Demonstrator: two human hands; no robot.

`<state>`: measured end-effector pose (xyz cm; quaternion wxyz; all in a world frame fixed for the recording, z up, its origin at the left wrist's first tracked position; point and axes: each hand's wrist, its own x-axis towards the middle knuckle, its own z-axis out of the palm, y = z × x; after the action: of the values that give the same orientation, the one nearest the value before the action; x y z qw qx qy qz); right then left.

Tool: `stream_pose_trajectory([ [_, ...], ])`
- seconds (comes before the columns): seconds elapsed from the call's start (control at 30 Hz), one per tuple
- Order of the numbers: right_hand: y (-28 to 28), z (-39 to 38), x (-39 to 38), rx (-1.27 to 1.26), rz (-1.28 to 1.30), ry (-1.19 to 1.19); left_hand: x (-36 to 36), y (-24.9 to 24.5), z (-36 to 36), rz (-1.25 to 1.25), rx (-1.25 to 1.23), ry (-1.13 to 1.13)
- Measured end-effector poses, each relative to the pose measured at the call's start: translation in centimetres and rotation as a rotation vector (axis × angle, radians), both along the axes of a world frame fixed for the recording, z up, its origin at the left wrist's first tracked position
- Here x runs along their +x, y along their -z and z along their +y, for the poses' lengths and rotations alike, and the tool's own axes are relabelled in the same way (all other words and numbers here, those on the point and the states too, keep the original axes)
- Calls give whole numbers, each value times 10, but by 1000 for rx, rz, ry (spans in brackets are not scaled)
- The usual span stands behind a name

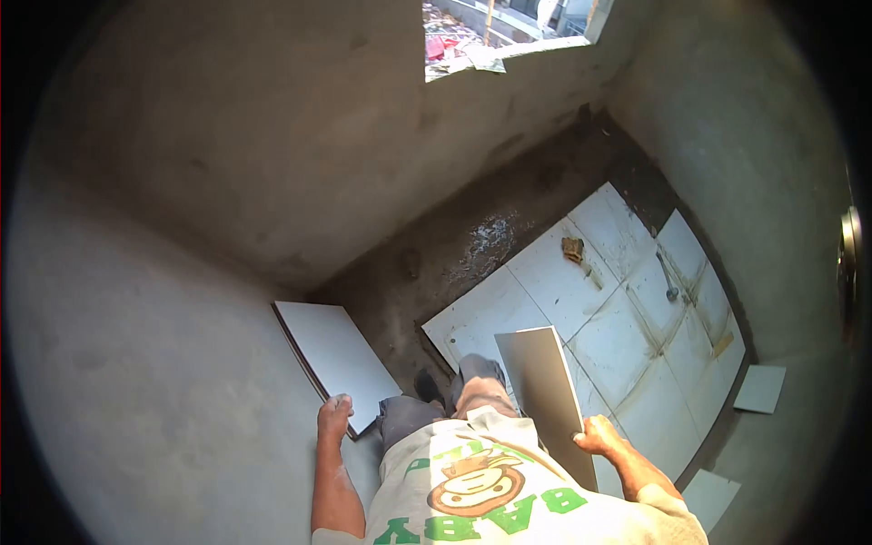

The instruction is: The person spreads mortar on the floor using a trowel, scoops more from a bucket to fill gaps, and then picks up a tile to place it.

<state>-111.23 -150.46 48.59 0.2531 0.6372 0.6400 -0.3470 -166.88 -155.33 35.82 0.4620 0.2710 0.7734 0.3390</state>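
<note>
My left hand (334, 413) rests on the near edge of a stack of white tiles (338, 354) that leans against the grey wall on the left. My right hand (599, 436) grips the lower edge of a single grey-white tile (543, 377), held tilted above my legs. Below it lie the laid white floor tiles (627, 318). My knees and a white shirt with green print fill the bottom of the view.
Wet dark mortar (472, 245) covers the untiled floor strip along the wall. A small brown object (572, 248) and a metal tool (668, 277) lie on the laid tiles. Loose tile pieces (759, 389) rest at the right wall. A window opening (509, 32) is above.
</note>
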Motion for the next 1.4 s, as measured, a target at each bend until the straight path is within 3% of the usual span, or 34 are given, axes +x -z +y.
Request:
stream_pose_trajectory([
  [0.03,-12,10,-16,-43,13,114,-13,-8,29,4,1,36],
  [0.17,18,26,-29,6,18,171,-55,-33,128,88,69,40],
  [0.27,23,51,-55,1,25,258,-75,-19,172,96,112,60],
  [0.47,27,126,-89,-329,49,482,-67,9,238,-58,-162,72],
  [0.53,65,132,-81,-328,24,454,-71,16,276,-52,-242,135],
  [0.6,77,160,-83,-201,48,449,-65,3,330,-24,-296,182],
  [0.67,57,215,-89,-235,61,518,-59,-6,406,7,-357,235],
  [0.73,58,248,-81,-260,45,541,-48,-9,477,4,-405,424],
  [0.83,51,305,-62,-216,50,615,2,-20,610,100,-239,658],
  [0.9,16,342,-52,-165,67,803,69,-70,692,213,-99,881],
  [0.93,3,356,-47,-169,52,823,100,-72,720,150,51,893],
  [0.97,-6,369,-42,-105,-1,795,130,-78,746,204,12,1038],
  [1.07,-70,414,-41,89,-113,839,232,-78,789,240,128,1270],
  [1.13,-116,430,-27,139,-53,849,290,-54,805,162,178,1333],
  [1.17,-131,426,-22,300,-80,871,314,-40,811,76,118,1335],
  [1.2,-187,456,-23,247,-92,950,337,-9,814,32,49,1300],
  [1.27,-234,458,-11,505,2,969,389,28,813,-124,-93,1245],
  [1.3,-263,481,-14,745,110,1114,416,24,811,-254,-102,1231],
  [1.33,-287,492,-11,791,124,1160,440,44,807,-375,-276,1162],
  [1.37,-307,503,-9,761,137,1292,467,32,806,-462,-558,1030],
  [1.4,-320,513,-4,726,148,1423,494,-6,805,-588,-621,978],
])
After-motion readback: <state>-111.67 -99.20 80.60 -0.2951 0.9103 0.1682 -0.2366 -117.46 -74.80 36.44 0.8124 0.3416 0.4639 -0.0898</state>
